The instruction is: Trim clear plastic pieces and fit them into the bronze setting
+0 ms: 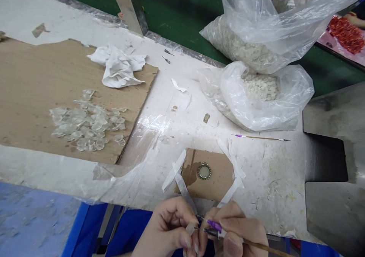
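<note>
The left hand [167, 226] pinches a clear disc [190, 228] (the view is poor, so probably), the right hand [238, 230] grips a purple-tipped stick [213, 226]; loose clear pieces [85, 126] lie sorted out, with many more in the plastic bag [285, 108].

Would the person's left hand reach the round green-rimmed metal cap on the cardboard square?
Probably yes: the left hand sits just below the green-rimmed cap, only white tape between, though it pinches a small clear piece.

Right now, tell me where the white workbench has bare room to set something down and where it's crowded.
Bare white worktop lies right of the small cardboard square, below the purple-banded brush. A narrower strip runs between the brown cardboard sheet and the clear plastic bag. Crowded: the sheet, under clear domes and a crumpled white cloth.
</note>
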Tool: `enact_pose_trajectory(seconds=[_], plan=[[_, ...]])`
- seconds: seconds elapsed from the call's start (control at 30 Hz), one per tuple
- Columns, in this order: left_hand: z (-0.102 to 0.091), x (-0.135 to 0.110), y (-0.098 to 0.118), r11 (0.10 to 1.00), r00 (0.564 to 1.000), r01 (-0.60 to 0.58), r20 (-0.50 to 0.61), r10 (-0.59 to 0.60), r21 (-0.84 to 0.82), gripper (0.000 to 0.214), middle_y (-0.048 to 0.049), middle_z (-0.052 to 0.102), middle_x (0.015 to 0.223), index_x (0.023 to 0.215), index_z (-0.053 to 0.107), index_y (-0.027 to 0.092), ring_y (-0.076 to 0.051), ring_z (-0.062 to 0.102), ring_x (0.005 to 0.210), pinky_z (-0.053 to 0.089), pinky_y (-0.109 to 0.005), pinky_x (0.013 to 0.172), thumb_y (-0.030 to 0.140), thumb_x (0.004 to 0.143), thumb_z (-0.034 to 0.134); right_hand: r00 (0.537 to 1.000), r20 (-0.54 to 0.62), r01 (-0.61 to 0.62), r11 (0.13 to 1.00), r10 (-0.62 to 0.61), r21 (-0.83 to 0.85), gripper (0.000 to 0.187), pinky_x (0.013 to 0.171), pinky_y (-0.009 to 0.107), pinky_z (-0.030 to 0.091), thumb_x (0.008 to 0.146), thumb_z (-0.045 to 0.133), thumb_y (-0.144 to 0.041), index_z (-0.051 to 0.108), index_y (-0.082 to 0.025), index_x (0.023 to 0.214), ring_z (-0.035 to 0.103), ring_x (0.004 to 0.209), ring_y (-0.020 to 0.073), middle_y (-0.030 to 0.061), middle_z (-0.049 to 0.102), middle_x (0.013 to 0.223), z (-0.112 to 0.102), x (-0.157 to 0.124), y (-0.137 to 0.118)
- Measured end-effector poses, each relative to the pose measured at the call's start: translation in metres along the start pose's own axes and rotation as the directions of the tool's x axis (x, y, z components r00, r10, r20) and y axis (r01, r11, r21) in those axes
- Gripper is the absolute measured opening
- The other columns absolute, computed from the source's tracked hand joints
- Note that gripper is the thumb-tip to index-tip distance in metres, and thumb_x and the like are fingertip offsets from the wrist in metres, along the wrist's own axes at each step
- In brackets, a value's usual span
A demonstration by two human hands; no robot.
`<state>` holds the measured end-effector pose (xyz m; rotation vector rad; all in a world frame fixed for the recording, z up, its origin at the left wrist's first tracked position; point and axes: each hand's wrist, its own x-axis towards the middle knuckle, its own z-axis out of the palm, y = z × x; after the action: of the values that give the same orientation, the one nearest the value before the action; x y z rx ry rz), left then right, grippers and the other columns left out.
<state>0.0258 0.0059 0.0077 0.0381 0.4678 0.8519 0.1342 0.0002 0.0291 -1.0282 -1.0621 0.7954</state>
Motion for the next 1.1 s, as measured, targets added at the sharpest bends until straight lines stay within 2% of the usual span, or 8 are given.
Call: enact_pose_trajectory(seconds=[0.13, 0.2, 0.3, 0.4, 0.57, 0.7, 0.77, 1.1], plan=[[0.005, -0.004, 0.007, 0.999, 0.996, 0.051, -0.078, -0.052, -0.017, 0.015, 0.0035, 0.070, 0.056, 0.080, 0.086, 0.024, -0.002, 0.052, 0.044, 0.045, -0.013, 0.052, 0.034, 0.074, 0.096, 0.994, -0.099, 0.033, 0.999, -0.036, -0.033, 0.017, 0.030, 0.021, 0.048, 0.108, 0.050, -0.024, 0.067, -0.020, 0.109, 0.055, 0.044, 0.0117, -0.0019, 0.055, 0.072, -0.002, 0.009, -0.002], [0.008, -0.006, 0.011, 0.995, 0.990, 0.086, -0.108, -0.090, -0.042, 0.016, 0.0036, 0.069, 0.056, 0.078, 0.085, 0.023, -0.001, 0.045, 0.042, 0.040, -0.011, 0.049, 0.035, 0.074, 0.096, 0.981, -0.155, 0.085, 0.979, -0.114, -0.183, 0.016, 0.030, 0.018, 0.045, 0.108, 0.051, -0.022, 0.067, -0.019, 0.106, 0.053, 0.045, 0.0106, -0.0013, 0.059, 0.071, -0.009, 0.015, 0.002], [0.012, -0.005, 0.016, 0.989, 0.982, 0.127, -0.129, -0.137, -0.080, 0.019, 0.0055, 0.060, 0.053, 0.075, 0.084, 0.021, 0.000, 0.031, 0.041, 0.034, -0.011, 0.045, 0.036, 0.075, 0.095, 0.989, 0.053, 0.145, 0.847, -0.137, -0.512, 0.015, 0.045, 0.022, 0.054, 0.108, 0.052, -0.019, 0.067, -0.020, 0.104, 0.061, 0.055, 0.0129, -0.0002, 0.064, 0.072, -0.025, 0.023, 0.014], [0.016, -0.004, 0.019, 0.972, 0.966, 0.188, -0.153, -0.209, -0.141, 0.026, 0.0063, 0.054, 0.053, 0.071, 0.081, 0.017, -0.001, 0.024, 0.042, 0.032, -0.012, 0.044, 0.036, 0.070, 0.098, 0.981, 0.176, 0.174, 0.775, -0.082, -0.608, 0.014, 0.050, 0.024, 0.055, 0.105, 0.057, -0.017, 0.070, -0.022, 0.101, 0.066, 0.062, 0.0153, 0.0027, 0.070, 0.078, -0.035, 0.028, 0.026], [0.021, -0.005, 0.023, 0.952, 0.947, 0.238, -0.173, -0.271, -0.191, 0.032, 0.0054, 0.055, 0.055, 0.069, 0.076, 0.014, -0.002, 0.023, 0.043, 0.031, -0.012, 0.045, 0.034, 0.067, 0.100, 0.989, 0.120, 0.138, 0.810, -0.084, -0.570, 0.015, 0.049, 0.022, 0.055, 0.108, 0.052, -0.021, 0.065, -0.023, 0.103, 0.064, 0.058, 0.0137, 0.0000, 0.066, 0.075, -0.029, 0.022, 0.022], [0.019, -0.006, 0.022, 0.955, 0.945, 0.253, -0.172, -0.278, -0.157, 0.034, 0.0065, 0.054, 0.054, 0.070, 0.075, 0.015, -0.001, 0.029, 0.042, 0.032, -0.011, 0.045, 0.038, 0.068, 0.099, 0.998, -0.049, 0.025, 0.978, -0.036, -0.207, 0.019, 0.029, 0.019, 0.044, 0.111, 0.042, -0.025, 0.061, -0.024, 0.109, 0.050, 0.037, 0.0091, -0.0036, 0.058, 0.073, -0.009, 0.009, 0.006], [0.018, -0.007, 0.021, 0.957, 0.943, 0.259, -0.181, -0.280, -0.130, 0.036, 0.0060, 0.055, 0.052, 0.069, 0.075, 0.014, 0.000, 0.035, 0.041, 0.033, -0.010, 0.045, 0.041, 0.066, 0.099, 0.993, -0.115, 0.005, 0.995, -0.017, -0.100, 0.017, 0.028, 0.023, 0.045, 0.110, 0.046, -0.027, 0.062, -0.024, 0.109, 0.054, 0.039, 0.0121, -0.0022, 0.059, 0.073, 0.000, 0.003, 0.002], [0.015, -0.008, 0.017, 0.966, 0.949, 0.237, -0.191, -0.252, -0.100, 0.033, 0.0065, 0.056, 0.051, 0.070, 0.079, 0.016, -0.001, 0.041, 0.042, 0.036, -0.010, 0.047, 0.041, 0.064, 0.100, 0.992, -0.122, 0.031, 0.996, -0.042, -0.088, 0.019, 0.035, 0.029, 0.051, 0.105, 0.056, -0.026, 0.070, -0.024, 0.118, 0.059, 0.045, 0.0178, 0.0027, 0.067, 0.072, 0.003, -0.008, 0.003]])
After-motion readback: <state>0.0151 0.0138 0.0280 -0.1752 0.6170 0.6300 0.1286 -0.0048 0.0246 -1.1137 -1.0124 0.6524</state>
